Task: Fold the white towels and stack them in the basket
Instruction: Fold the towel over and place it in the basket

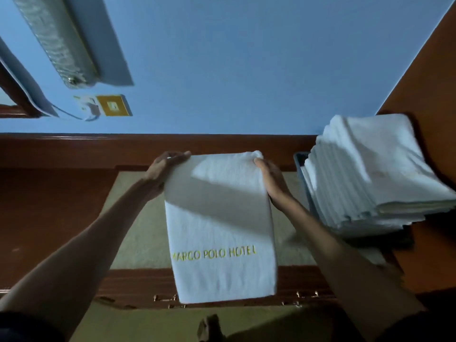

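Towel (219,230) | far corners gripped by left fingers (177,156), right fingers (259,163)

towel (222,218) | yellow lettering | reads "ARCO POLO HOTEL", first letter cut

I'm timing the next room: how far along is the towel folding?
Done: a tall stack of folded towels sits in the basket at right. In hand: left hand and right hand grip the top corners of the lettered towel, already folded narrow. Left: finishing it and stacking it.

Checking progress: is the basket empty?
No, a tall stack of folded towels fills the basket and rises above its rim.
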